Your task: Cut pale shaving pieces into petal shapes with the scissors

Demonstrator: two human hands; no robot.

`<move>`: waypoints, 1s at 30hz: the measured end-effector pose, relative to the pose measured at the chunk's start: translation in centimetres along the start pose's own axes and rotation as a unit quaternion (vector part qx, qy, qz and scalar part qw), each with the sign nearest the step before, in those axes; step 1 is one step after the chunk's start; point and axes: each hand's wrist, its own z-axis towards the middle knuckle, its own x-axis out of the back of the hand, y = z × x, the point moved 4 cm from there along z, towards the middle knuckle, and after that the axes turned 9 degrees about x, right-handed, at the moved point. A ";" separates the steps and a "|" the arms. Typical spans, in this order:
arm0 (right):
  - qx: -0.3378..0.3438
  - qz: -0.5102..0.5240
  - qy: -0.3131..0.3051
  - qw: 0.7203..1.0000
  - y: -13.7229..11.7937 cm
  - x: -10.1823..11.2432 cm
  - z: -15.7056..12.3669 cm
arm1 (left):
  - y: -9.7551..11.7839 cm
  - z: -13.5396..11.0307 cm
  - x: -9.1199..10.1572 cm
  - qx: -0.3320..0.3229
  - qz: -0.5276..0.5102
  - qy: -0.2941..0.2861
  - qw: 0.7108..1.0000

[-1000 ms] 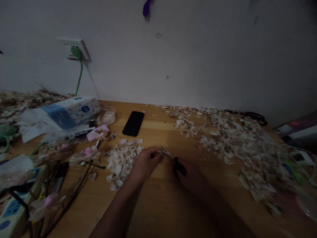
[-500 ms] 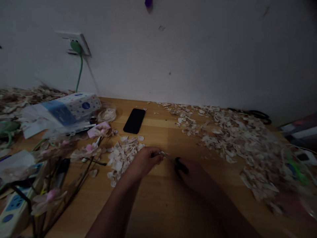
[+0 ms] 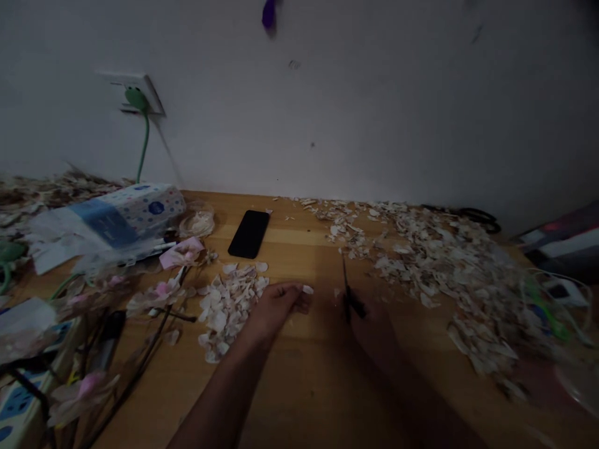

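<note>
Between thumb and fingers, my left hand (image 3: 279,302) pinches a small pale petal-like piece (image 3: 307,290), just right of a heap of pale petal-shaped pieces (image 3: 229,305). My right hand (image 3: 372,321) is closed round the black handles of a pair of scissors (image 3: 347,293). The blades point away from me, up toward the wall, and stand apart from the left hand. The right hand's fingers are dark and partly hidden.
A black phone (image 3: 249,234) lies beyond the heap. Pale scraps (image 3: 435,255) spread across the right side. At left are flowering branches (image 3: 161,293), a tissue pack (image 3: 126,215) and a power strip (image 3: 28,393). The wall (image 3: 365,125) bounds the far table edge.
The scissors have moved right, away from the left hand, and their blades have swung from pointing left to pointing at the wall. My left hand still pinches the piece. The view has shifted slightly.
</note>
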 end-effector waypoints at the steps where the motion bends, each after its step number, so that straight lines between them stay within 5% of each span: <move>1: -0.004 0.023 0.031 0.999 0.0 0.0 0.0 | -0.1 0.0 -0.2 0.001 -0.034 0.009 0.999; 4: 0.011 0.086 0.079 0.993 -0.2 -0.6 -0.4 | -0.5 0.1 -0.8 -0.020 -0.091 0.027 0.995; 8: 0.012 0.121 0.049 0.991 -0.7 -2.0 -1.0 | -1.1 0.0 -1.6 -0.048 -0.105 0.028 0.993; 18: -0.003 0.135 0.100 0.986 -1.1 -2.1 -1.0 | -0.7 -1.2 -3.5 -0.156 0.138 0.023 0.978; 27: 0.034 0.076 0.010 0.996 -0.7 -1.0 -0.2 | -0.2 -0.8 -2.7 -0.092 0.139 0.012 0.986; 30: 0.049 0.049 -0.019 0.997 -0.6 -0.7 0.0 | -0.4 -0.5 -2.5 -0.070 0.137 -0.036 0.987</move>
